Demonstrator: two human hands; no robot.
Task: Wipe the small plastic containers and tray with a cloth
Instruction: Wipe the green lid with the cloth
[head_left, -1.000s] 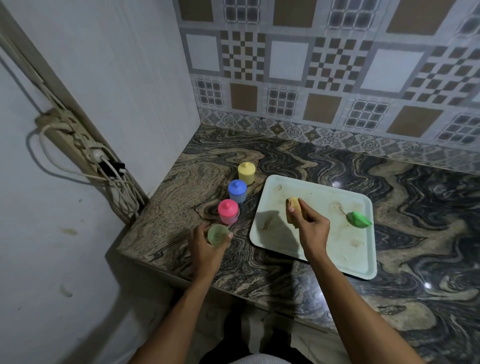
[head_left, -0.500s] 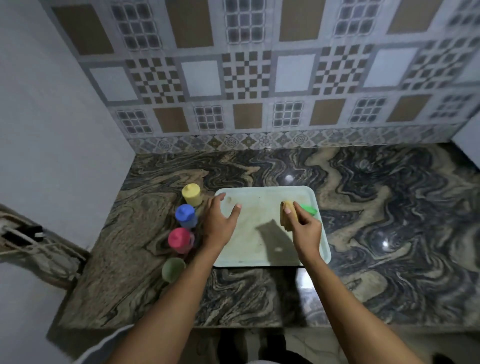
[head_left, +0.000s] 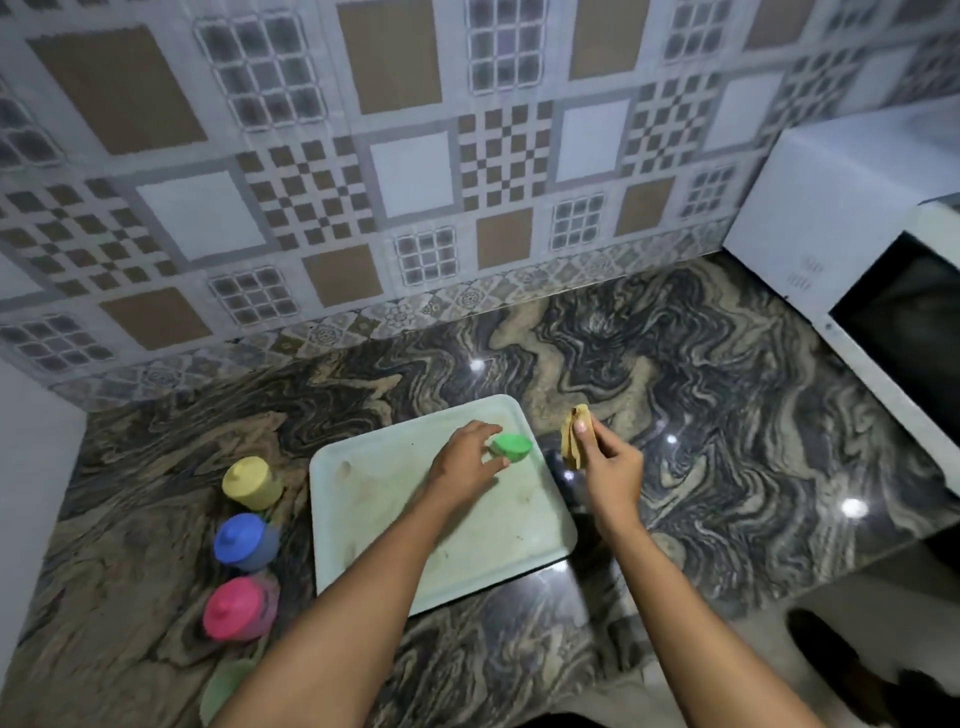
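Note:
A pale green tray (head_left: 363, 499) lies on the marble counter. A green lid (head_left: 511, 446) rests near its far right corner, and my left hand (head_left: 465, 465) reaches over the tray with fingers spread right beside the lid. My right hand (head_left: 605, 457) holds a folded yellow cloth (head_left: 573, 435) just past the tray's right edge. Left of the tray stand a yellow container (head_left: 253, 482), a blue container (head_left: 243, 540) and a pink container (head_left: 239, 610) in a row. A lidless green container (head_left: 224, 686) shows at the counter's front, partly behind my left forearm.
A white microwave (head_left: 852, 244) stands at the right end of the counter. A patterned tiled wall (head_left: 415, 156) runs along the back. The counter's front edge (head_left: 675, 618) is near my arms.
My left hand has moved from the tray's left side across to the green lid. My right hand with the cloth has shifted off the tray to its right. The view has swung rightward.

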